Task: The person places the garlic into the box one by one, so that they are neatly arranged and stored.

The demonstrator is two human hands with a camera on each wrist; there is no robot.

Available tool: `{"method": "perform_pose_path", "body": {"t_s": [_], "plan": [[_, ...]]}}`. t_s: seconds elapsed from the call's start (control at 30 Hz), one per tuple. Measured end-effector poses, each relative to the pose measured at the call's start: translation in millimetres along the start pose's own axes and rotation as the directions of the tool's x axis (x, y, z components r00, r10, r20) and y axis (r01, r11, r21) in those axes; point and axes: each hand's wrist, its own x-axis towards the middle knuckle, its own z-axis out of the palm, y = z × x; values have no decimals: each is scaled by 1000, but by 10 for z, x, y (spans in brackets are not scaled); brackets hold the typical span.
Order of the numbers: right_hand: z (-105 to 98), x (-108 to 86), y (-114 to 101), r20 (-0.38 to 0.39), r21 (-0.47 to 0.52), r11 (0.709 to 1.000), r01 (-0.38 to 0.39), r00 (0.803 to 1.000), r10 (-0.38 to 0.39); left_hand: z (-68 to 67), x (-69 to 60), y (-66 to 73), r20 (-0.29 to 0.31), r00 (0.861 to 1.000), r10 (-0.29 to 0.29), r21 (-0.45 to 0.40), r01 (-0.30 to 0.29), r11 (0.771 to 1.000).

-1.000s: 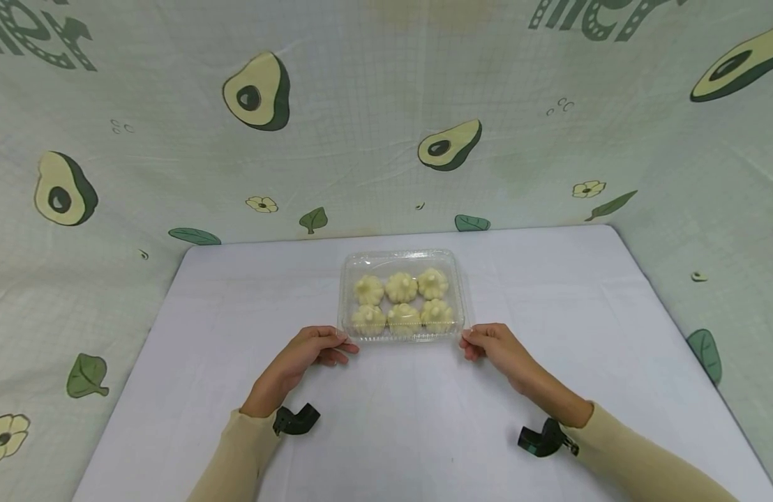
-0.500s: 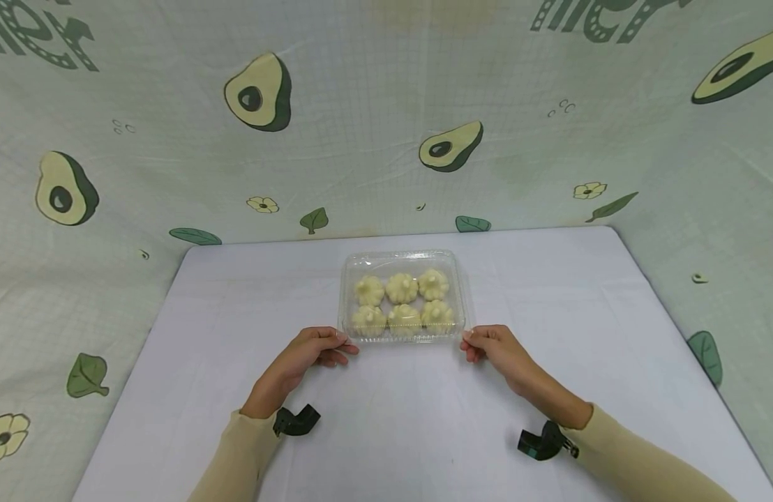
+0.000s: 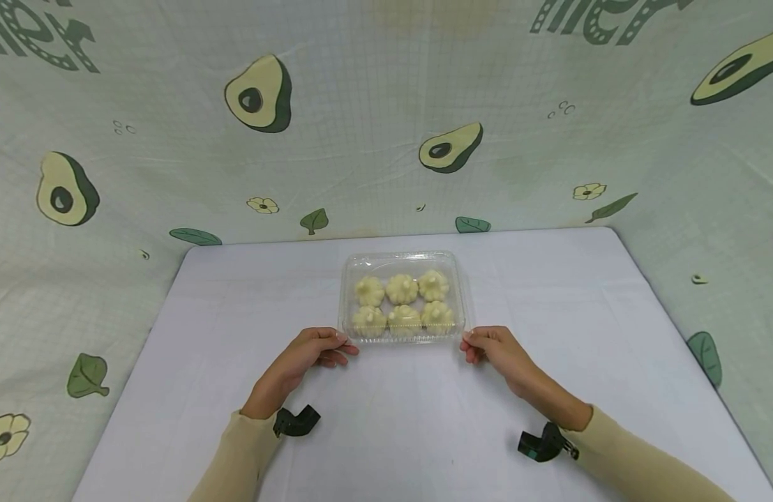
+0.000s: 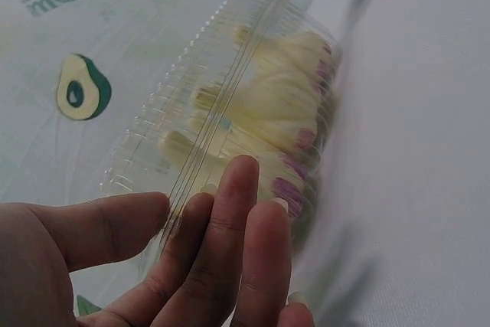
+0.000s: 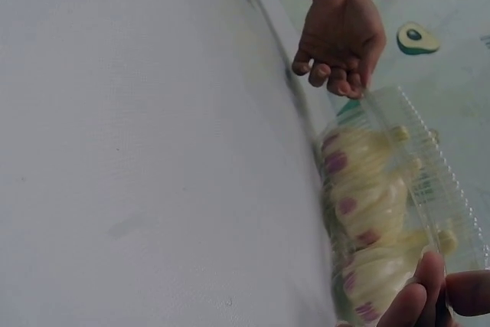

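Observation:
In the head view a clear plastic clamshell box (image 3: 402, 261), its lid down, stands on the white table. Inside, several cream garlic bulbs (image 3: 402, 288) sit in two rows; the left wrist view shows purple patches on the bulbs (image 4: 279, 105). My left hand (image 3: 311, 352) pinches the rim at the near left corner between thumb and index finger, the other fingers loosely extended. At the near right corner my right hand (image 3: 493, 352) pinches the rim between thumb and fingers. Close up in the right wrist view, the box's flange (image 5: 413, 181) runs between both hands.
The table (image 3: 386, 432) has a white cover. Behind and at both sides hangs a pale cloth (image 3: 361, 104) printed with avocados and leaves. Black wrist cameras sit on the left wrist (image 3: 296, 420) and right wrist (image 3: 540, 443).

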Motion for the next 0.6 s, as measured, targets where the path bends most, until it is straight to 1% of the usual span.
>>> {"method": "perform_pose_path", "body": {"t_s": [0.3, 0.6], "plan": [[-21, 5, 4, 21, -3, 1000, -22, 1000, 22, -12, 19, -19, -5, 1000, 0, -1, 0, 1000], [-43, -3, 8, 76, -44, 999, -16, 997, 19, -35, 31, -43, -2, 1000, 3, 2, -3, 1000]]}}
